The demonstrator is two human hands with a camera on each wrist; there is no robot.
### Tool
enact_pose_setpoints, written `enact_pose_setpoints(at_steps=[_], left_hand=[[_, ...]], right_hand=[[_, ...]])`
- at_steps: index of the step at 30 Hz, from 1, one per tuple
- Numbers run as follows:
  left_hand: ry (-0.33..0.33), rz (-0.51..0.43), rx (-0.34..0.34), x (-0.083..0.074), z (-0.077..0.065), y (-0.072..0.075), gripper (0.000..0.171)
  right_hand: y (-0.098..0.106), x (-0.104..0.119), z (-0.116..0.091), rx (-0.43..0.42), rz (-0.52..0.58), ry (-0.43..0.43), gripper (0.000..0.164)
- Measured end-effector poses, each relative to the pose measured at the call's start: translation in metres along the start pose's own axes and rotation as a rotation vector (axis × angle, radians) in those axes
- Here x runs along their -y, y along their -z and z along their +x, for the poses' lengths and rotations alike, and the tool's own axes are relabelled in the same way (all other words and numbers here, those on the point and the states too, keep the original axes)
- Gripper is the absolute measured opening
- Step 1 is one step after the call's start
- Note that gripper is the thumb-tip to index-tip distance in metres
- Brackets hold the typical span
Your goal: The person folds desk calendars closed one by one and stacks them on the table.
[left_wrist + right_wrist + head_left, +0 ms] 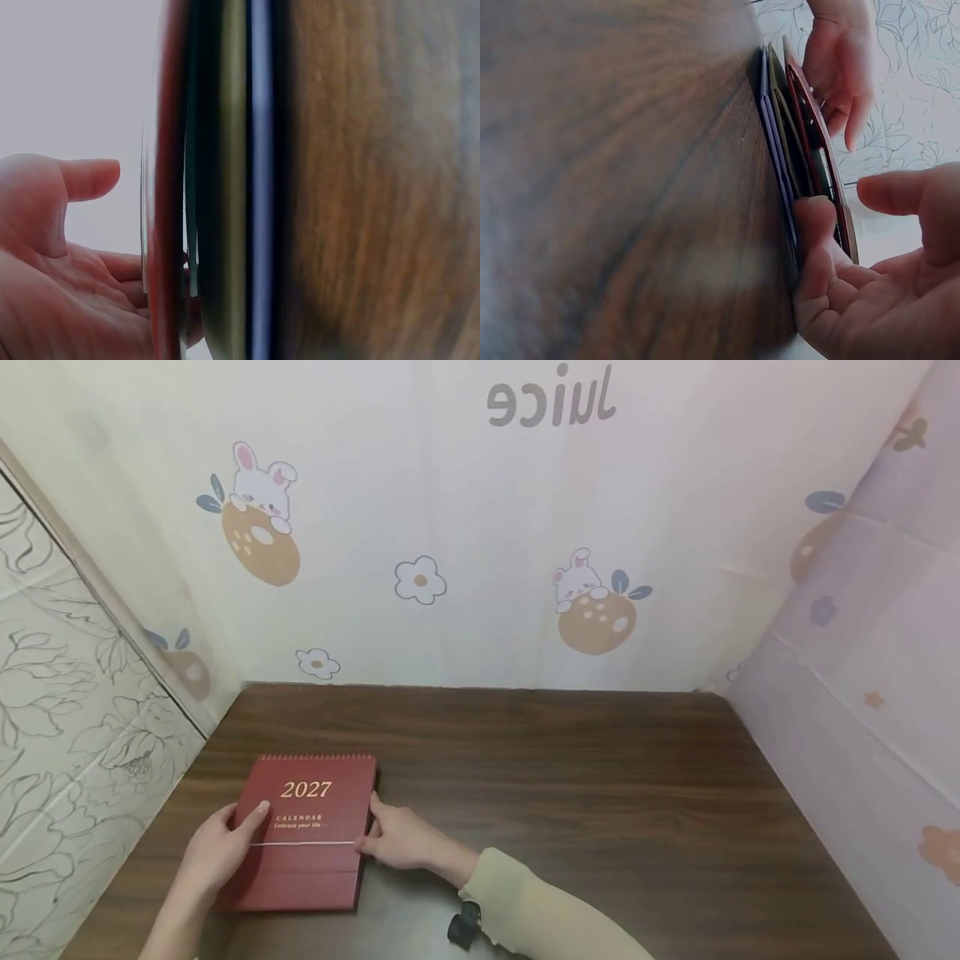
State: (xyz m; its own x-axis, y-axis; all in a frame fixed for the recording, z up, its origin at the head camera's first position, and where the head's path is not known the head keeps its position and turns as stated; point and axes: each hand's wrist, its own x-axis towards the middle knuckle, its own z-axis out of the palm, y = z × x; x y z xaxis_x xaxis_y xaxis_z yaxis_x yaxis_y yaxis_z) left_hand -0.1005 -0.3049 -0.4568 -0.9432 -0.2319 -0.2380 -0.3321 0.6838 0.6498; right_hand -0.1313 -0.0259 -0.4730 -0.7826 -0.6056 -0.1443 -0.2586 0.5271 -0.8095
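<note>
A red 2027 desk calendar [311, 877] lies cover up on the left part of the wooden table. Along its top runs a spiral binding [315, 757], and a thin white cord [303, 843] crosses the cover. My left hand [213, 852] grips its left edge, thumb over the cover and fingers around the side. From the right, my right hand [405, 839] holds the opposite edge, fingertips against the side. Beneath the red calendar, the right wrist view shows an olive calendar-like layer [786, 131] and a lavender one [775, 139], stacked on the table.
The dark wooden table [600, 802] extends to the right of the calendar. A printed curtain [487, 527] hangs behind its back edge, with more printed cloth on both sides. A small black device [464, 925] sits at my right sleeve.
</note>
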Motion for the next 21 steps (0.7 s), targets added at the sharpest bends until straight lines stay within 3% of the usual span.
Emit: enact_pose_setpoints(at_steps=[5,13,16,21], left_hand=[[0.002,-0.005,0.011,0.000,0.002,0.002,0.091],[-0.017,0.012,0.015,0.003,0.002,-0.001,0.091],[-0.059,0.083,-0.069,0.000,0.001,-0.003,0.087],[-0.207,0.202,-0.253,-0.019,-0.008,-0.008,0.072]], right_hand=[[0.000,0.000,0.002,0.025,0.021,-0.052,0.085],[0.002,-0.004,0.000,0.017,0.042,-0.051,0.082],[0.008,-0.007,-0.002,0.003,0.032,-0.038,0.081],[0.026,-0.014,-0.010,-0.049,0.001,-0.037,0.075]])
